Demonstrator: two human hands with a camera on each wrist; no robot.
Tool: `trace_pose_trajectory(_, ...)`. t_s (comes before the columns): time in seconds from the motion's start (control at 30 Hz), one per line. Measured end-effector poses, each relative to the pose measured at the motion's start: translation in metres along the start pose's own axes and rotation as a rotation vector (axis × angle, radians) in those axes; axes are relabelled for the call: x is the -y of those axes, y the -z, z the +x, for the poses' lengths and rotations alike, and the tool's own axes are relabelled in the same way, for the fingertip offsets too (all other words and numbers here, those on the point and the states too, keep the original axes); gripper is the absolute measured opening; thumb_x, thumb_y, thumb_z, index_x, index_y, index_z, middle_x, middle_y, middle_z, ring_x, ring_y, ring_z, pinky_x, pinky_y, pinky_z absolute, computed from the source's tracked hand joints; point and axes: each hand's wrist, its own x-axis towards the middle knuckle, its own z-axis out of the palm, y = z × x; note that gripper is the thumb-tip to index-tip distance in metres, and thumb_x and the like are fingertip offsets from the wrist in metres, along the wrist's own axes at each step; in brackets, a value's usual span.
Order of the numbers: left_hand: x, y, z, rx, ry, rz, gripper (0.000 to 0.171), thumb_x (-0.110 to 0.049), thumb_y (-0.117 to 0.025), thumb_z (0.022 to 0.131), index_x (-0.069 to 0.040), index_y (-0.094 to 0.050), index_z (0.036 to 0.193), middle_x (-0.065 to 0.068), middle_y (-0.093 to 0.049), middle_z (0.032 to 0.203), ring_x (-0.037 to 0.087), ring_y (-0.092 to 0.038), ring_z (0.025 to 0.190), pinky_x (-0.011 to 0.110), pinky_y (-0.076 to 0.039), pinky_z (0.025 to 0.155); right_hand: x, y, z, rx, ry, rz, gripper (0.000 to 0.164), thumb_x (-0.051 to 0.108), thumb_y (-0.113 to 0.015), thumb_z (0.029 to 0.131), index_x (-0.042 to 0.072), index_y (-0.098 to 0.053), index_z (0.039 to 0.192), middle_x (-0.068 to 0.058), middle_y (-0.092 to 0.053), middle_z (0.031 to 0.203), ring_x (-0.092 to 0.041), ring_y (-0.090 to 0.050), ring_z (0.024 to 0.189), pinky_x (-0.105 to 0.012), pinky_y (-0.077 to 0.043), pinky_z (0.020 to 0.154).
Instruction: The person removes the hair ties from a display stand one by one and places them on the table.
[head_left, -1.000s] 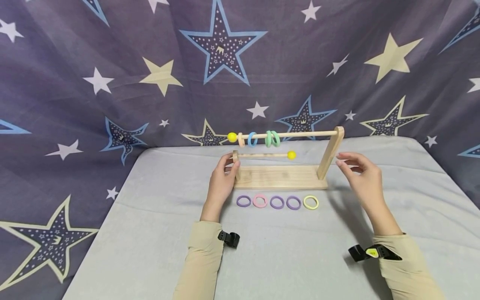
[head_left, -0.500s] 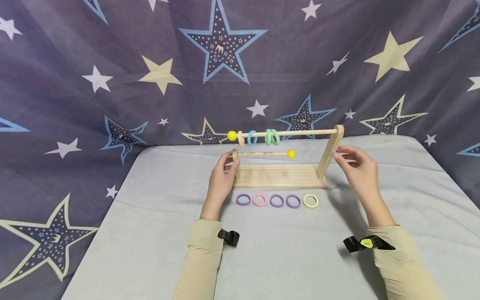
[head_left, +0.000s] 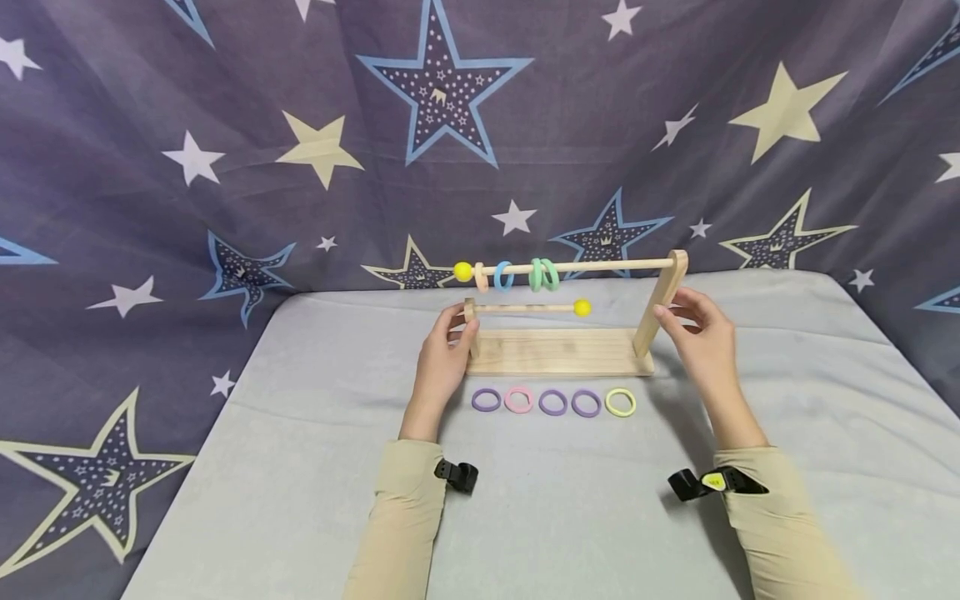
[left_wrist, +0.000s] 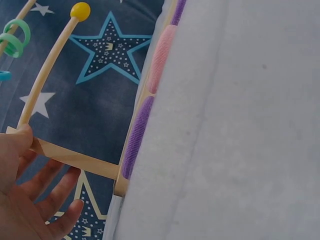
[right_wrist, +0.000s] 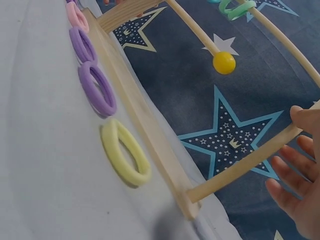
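Observation:
A wooden two-bar stand (head_left: pixel 558 353) sits on the cloth-covered surface. My left hand (head_left: pixel 444 358) grips its short left post (left_wrist: pixel 80 157), thumb on the near side and fingers beyond. At the tall right post (head_left: pixel 660 304) my right hand (head_left: pixel 708 342) holds on, with the thumb (right_wrist: pixel 302 118) against the wood and the other fingers partly behind it. Hair ties hang on the upper bar (head_left: pixel 600 267): a peach one (head_left: pixel 481 277), a blue one (head_left: pixel 503 276) and two green ones (head_left: pixel 536 275). The lower bar (head_left: pixel 525 309) carries no ties and ends in a yellow ball (head_left: pixel 582 307).
In front of the base lies a row of hair ties: purple (head_left: pixel 486 411), pink (head_left: pixel 519 412), two more purple (head_left: pixel 553 414) and yellow (head_left: pixel 620 415). A star-patterned curtain (head_left: pixel 247 167) rises behind the grey-white cloth (head_left: pixel 300 500).
My right hand has moved left from beside the tall post and taken hold of it. The left hand stays on the short post, and the stand and hair ties keep their places.

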Motion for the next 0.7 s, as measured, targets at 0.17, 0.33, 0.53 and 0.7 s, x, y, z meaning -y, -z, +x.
trace_pose_trajectory(0.17, 0.001, 0.000, 0.000, 0.003, -0.004, -0.006, 0.043, -0.032, -0.057, 0.102, -0.014, -0.053, 0.141, 0.012, -0.061, 0.131, 0.028, -0.061, 0.111, 0.040, -0.049, 0.097, -0.003, -0.005, -0.001, 0.031, -0.017, -0.016, 0.045, 0.020, -0.073, 0.092, 0.001, -0.061, 0.131, -0.003, -0.066, 0.114, 0.002, -0.057, 0.099, -0.017, -0.046, 0.085)
trace_pose_trajectory(0.33, 0.002, 0.000, 0.000, 0.005, -0.004, -0.002, 0.043, -0.033, -0.056, 0.102, -0.014, -0.052, 0.141, 0.012, -0.061, 0.131, 0.028, -0.061, 0.111, 0.040, -0.049, 0.097, -0.004, -0.009, -0.002, 0.067, -0.019, -0.005, 0.045, 0.019, -0.071, 0.094, 0.002, -0.059, 0.134, -0.016, -0.065, 0.125, 0.004, -0.056, 0.102, -0.016, -0.047, 0.087)
trace_pose_trajectory(0.53, 0.001, 0.001, 0.000, 0.009, 0.000, 0.004, 0.044, -0.034, -0.056, 0.102, -0.015, -0.052, 0.141, 0.012, -0.060, 0.132, 0.027, -0.061, 0.112, 0.039, -0.049, 0.097, 0.020, -0.011, -0.011, 0.073, -0.014, 0.018, 0.041, 0.013, -0.066, 0.097, -0.005, -0.057, 0.132, -0.021, -0.063, 0.126, 0.005, -0.056, 0.100, -0.018, -0.047, 0.088)
trace_pose_trajectory(0.7, 0.001, -0.001, 0.001, 0.011, 0.005, 0.008, 0.044, -0.034, -0.056, 0.102, -0.015, -0.051, 0.142, 0.011, -0.060, 0.132, 0.026, -0.061, 0.112, 0.039, -0.049, 0.097, 0.010, -0.011, -0.007, 0.057, -0.023, 0.036, 0.039, 0.016, -0.064, 0.098, -0.002, -0.058, 0.132, -0.012, -0.067, 0.124, 0.004, -0.057, 0.100, -0.018, -0.045, 0.088)
